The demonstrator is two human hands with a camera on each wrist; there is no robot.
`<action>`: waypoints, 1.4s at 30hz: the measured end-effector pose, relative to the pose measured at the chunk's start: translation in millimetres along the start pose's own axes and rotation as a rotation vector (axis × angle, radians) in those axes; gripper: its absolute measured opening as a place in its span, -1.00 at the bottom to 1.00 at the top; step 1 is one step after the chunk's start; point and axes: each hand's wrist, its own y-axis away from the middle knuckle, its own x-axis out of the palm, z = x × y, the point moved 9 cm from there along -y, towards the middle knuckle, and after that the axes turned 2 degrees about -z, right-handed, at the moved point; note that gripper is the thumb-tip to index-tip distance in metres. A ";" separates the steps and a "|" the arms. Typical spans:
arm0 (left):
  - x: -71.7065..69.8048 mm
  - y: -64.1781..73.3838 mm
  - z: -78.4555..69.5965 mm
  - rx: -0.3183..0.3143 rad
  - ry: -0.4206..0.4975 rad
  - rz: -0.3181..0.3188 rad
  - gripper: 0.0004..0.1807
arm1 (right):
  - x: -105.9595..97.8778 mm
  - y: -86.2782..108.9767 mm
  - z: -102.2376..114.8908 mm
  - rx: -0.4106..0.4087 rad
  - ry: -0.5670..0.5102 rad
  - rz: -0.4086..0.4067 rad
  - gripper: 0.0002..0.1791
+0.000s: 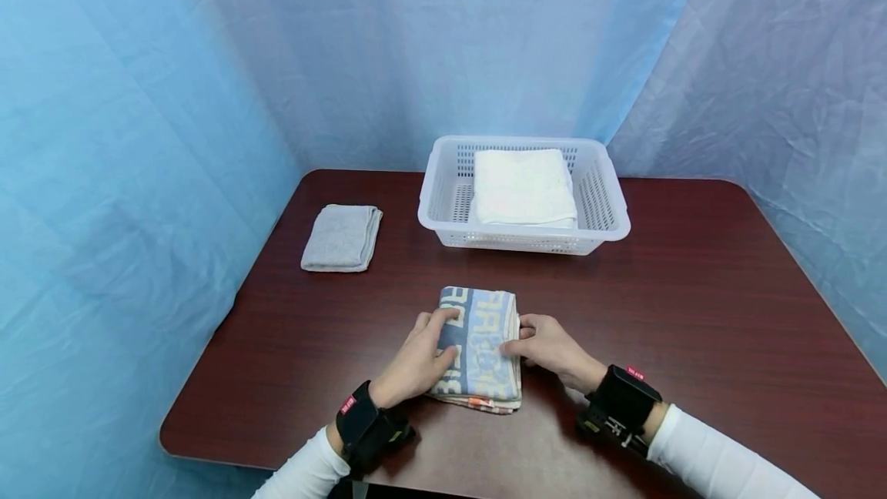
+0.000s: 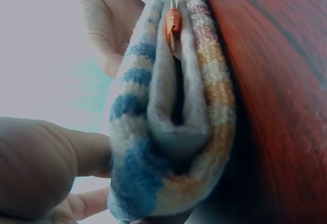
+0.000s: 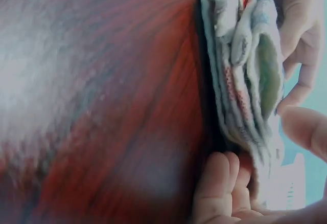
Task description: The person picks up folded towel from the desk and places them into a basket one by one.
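A folded blue towel with pale lettering (image 1: pixel 485 345) lies on the table in front of me, its layers showing along the near and right edges. My left hand (image 1: pixel 419 360) rests on its left part, thumb and fingers spread over the top. At the right edge, my right hand (image 1: pixel 550 346) pinches the layers, thumb on top and fingers tucked low at the side. The right wrist view shows those fingers (image 3: pixel 217 183) beside the stacked folds (image 3: pixel 245 75). In the left wrist view, the folded end (image 2: pixel 173 132) shows a small orange tag between its layers.
A white perforated basket (image 1: pixel 443 237) stands at the back of the brown table (image 1: pixel 693 291), holding a folded white towel (image 1: pixel 523 187). To the left lies a folded grey towel (image 1: pixel 342 237). Blue curtains (image 1: pixel 450 45) hang behind the table and along its sides.
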 end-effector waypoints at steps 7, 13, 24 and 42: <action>0.5 1.1 2.5 -0.031 0.049 0.013 -0.46 | 6.9 7.8 7.1 -0.075 0.002 0.011 -0.48; -1.2 3.0 -0.8 -0.009 0.054 0.004 -0.47 | 19.4 11.4 11.5 -0.112 -0.129 0.101 -0.15; -7.5 5.2 -10.4 0.070 0.052 -0.032 -0.44 | 21.6 12.7 7.5 -0.107 -0.127 0.105 0.00; -54.7 -19.4 -63.8 0.306 -0.007 -0.201 -0.43 | -17.3 20.5 69.4 -0.313 -0.149 0.029 -0.01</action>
